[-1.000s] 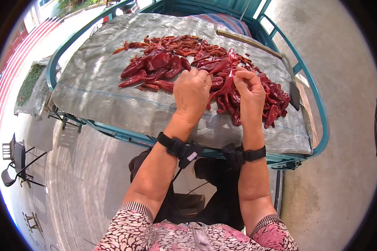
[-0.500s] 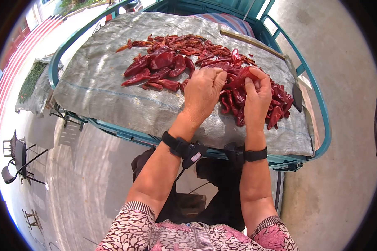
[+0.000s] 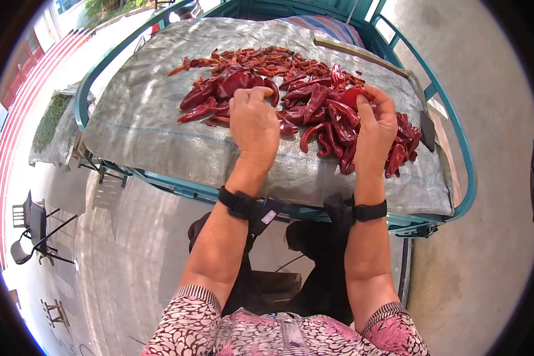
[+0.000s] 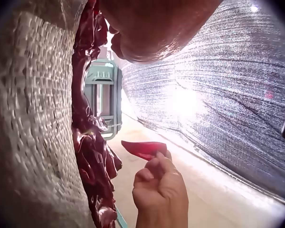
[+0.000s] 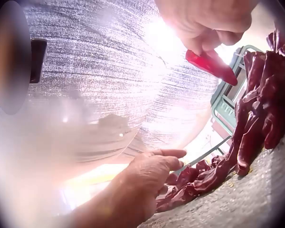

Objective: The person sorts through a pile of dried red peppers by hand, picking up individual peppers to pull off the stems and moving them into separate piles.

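My right hand (image 3: 375,127) pinches a glossy red chili pepper (image 3: 353,95) between thumb and fingers, over the right-hand pile of red chili peppers (image 3: 314,104). In the left wrist view that pepper (image 4: 143,149) points sideways from the fingertips. My left hand (image 3: 254,133) hovers at the near edge of the smaller left heap of peppers (image 3: 199,95). From the right wrist view, the left hand (image 5: 142,178) has its index finger held out and the others loosely bent, with nothing seen in it. Part of the left heap is hidden behind it.
Shrivelled, smaller peppers (image 3: 261,58) lie along the back of the woven grey sheet (image 3: 160,145). The sheet covers a teal cart bed with a rail (image 3: 454,130). A wooden strip (image 3: 362,54) and a dark flat object (image 3: 426,132) lie at the right.
My left hand has moved left, away from the right hand, to the left heap. My right hand has shifted slightly right and still pinches a pepper.
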Demonstrator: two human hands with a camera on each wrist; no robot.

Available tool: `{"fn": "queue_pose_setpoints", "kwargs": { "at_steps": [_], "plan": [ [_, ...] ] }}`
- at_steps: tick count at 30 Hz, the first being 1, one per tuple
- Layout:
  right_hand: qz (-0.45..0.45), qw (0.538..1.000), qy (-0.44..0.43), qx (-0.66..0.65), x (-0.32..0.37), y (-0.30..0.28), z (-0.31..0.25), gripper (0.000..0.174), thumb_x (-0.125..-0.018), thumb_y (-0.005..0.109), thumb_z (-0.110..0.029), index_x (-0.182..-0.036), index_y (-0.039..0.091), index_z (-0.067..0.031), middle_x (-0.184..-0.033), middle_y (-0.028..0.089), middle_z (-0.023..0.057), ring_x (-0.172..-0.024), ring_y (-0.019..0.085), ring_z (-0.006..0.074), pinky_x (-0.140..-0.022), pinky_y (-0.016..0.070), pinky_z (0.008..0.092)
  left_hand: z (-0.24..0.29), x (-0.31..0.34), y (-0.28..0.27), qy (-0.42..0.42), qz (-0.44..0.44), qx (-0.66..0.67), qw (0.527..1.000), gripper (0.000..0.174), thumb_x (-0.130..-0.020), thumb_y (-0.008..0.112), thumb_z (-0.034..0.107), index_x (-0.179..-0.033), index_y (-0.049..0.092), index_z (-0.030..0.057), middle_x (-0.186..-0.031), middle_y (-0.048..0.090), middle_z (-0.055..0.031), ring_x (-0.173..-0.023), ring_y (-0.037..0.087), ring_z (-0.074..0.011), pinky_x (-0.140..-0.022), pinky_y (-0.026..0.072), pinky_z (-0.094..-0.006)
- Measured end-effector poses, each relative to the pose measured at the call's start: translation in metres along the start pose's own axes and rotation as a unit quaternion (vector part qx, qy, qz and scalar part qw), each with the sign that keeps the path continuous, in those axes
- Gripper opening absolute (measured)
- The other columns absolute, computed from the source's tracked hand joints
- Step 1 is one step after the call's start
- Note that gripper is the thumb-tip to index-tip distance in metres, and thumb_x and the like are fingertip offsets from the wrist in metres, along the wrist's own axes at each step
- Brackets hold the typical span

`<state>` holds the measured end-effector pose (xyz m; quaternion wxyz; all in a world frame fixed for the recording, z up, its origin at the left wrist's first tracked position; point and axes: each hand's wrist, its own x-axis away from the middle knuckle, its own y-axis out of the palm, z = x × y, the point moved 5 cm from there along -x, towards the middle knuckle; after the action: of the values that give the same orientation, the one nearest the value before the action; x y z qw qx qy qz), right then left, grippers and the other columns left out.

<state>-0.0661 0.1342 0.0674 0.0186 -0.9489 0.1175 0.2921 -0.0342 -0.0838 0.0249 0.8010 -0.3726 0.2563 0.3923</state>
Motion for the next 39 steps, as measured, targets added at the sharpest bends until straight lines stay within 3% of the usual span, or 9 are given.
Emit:
{"fn": "queue_pose_setpoints", "kwargs": {
  "at_steps": [5, 6, 10, 13, 19, 22, 29, 33, 39],
  "plan": [
    [0.001, 0.997, -0.032, -0.075, -0.009, 0.006, 0.010, 0.021, -0.094, 0.066, 0.000, -0.115, 0.065, -0.0021, -0.105, 0.068, 0.0033, -0.088, 0.063, 0.0092, -0.077, 0.0515, 0.0225, -0.027, -0.009, -0.013, -0.010, 0.014, -0.155, 0.988, 0.024, -0.079, 0.074, 0.014, -0.102, 0.071, 0.0159, -0.100, 0.062, -0.0062, -0.102, 0.056, -0.0281, -0.091, 0.0447, -0.0413],
    [-0.001, 0.997, -0.014, -0.080, -0.009, 0.010, 0.014, 0.022, -0.093, 0.064, 0.000, -0.115, 0.065, -0.0022, -0.104, 0.067, 0.0036, -0.088, 0.063, 0.0091, -0.076, 0.0514, 0.0230, -0.031, -0.011, -0.011, -0.026, -0.017, -0.166, 0.986, 0.020, -0.083, 0.075, 0.022, -0.101, 0.075, 0.0137, -0.103, 0.067, -0.0045, -0.103, 0.056, -0.0262, -0.092, 0.0433, -0.0420],
    [0.009, 0.998, 0.056, 0.019, -0.001, 0.010, 0.016, 0.024, -0.093, 0.060, -0.001, -0.117, 0.064, -0.0020, -0.101, 0.065, 0.0033, -0.084, 0.065, 0.0095, -0.074, 0.0516, 0.0229, -0.025, -0.008, 0.002, 0.042, -0.097, -0.159, 0.982, 0.019, -0.088, 0.071, 0.032, -0.091, 0.079, 0.0151, -0.109, 0.070, 0.0013, -0.106, 0.053, -0.0237, -0.091, 0.0393, -0.0417],
    [-0.001, 0.999, 0.032, 0.035, 0.002, 0.012, 0.012, 0.024, -0.093, 0.059, -0.001, -0.117, 0.064, -0.0020, -0.101, 0.066, 0.0041, -0.080, 0.065, 0.0098, -0.071, 0.0518, 0.0237, -0.021, -0.004, 0.008, 0.110, -0.111, -0.194, 0.968, 0.018, -0.091, 0.068, 0.029, -0.093, 0.078, 0.0152, -0.112, 0.070, 0.0021, -0.105, 0.053, -0.0234, -0.089, 0.0387, -0.0415],
    [-0.056, 0.997, -0.017, 0.054, 0.011, 0.025, 0.012, 0.024, -0.093, 0.061, -0.001, -0.117, 0.064, -0.0032, -0.103, 0.067, 0.0064, -0.075, 0.065, 0.0107, -0.067, 0.0526, 0.0268, -0.024, -0.004, 0.011, 0.098, -0.136, -0.169, 0.971, 0.019, -0.092, 0.064, 0.023, -0.088, 0.075, 0.0086, -0.115, 0.070, 0.0013, -0.102, 0.053, -0.0227, -0.085, 0.0368, -0.0407],
    [-0.072, 0.986, -0.078, 0.127, 0.014, 0.029, 0.008, 0.026, -0.093, 0.065, -0.005, -0.118, 0.064, -0.0045, -0.104, 0.067, 0.0088, -0.071, 0.064, 0.0126, -0.067, 0.0529, 0.0273, -0.009, -0.007, 0.000, 0.122, -0.045, -0.131, 0.983, 0.018, -0.094, 0.065, 0.022, -0.100, 0.076, 0.0097, -0.117, 0.070, 0.0033, -0.104, 0.053, -0.0219, -0.088, 0.0376, -0.0380],
    [-0.162, 0.982, -0.030, 0.091, 0.018, 0.040, 0.007, 0.033, -0.096, 0.068, -0.026, -0.122, 0.066, -0.0055, -0.102, 0.068, 0.0114, -0.076, 0.066, 0.0173, -0.070, 0.0528, 0.0289, 0.030, 0.004, -0.008, 0.245, -0.051, 0.016, 0.968, 0.019, -0.095, 0.065, 0.018, -0.109, 0.074, 0.0079, -0.119, 0.069, 0.0025, -0.107, 0.055, -0.0214, -0.093, 0.0388, -0.0357],
    [-0.188, 0.978, 0.019, 0.083, 0.018, 0.038, 0.001, 0.034, -0.096, 0.069, -0.025, -0.124, 0.065, -0.0059, -0.091, 0.071, 0.0113, -0.080, 0.067, 0.0140, -0.071, 0.0524, 0.0286, 0.028, 0.004, -0.005, 0.232, -0.065, 0.017, 0.970, 0.020, -0.095, 0.065, 0.017, -0.111, 0.074, 0.0078, -0.120, 0.069, 0.0016, -0.108, 0.055, -0.0234, -0.094, 0.0397, -0.0366],
    [-0.148, 0.984, -0.023, 0.098, 0.016, 0.037, 0.006, 0.030, -0.095, 0.068, -0.016, -0.123, 0.064, -0.0058, -0.086, 0.070, 0.0085, -0.072, 0.065, 0.0114, -0.066, 0.0524, 0.0280, 0.029, 0.007, 0.003, 0.208, -0.079, 0.052, 0.974, 0.018, -0.093, 0.067, 0.019, -0.106, 0.073, 0.0071, -0.119, 0.068, -0.0012, -0.110, 0.055, -0.0257, -0.096, 0.0396, -0.0389]
  ]
}}
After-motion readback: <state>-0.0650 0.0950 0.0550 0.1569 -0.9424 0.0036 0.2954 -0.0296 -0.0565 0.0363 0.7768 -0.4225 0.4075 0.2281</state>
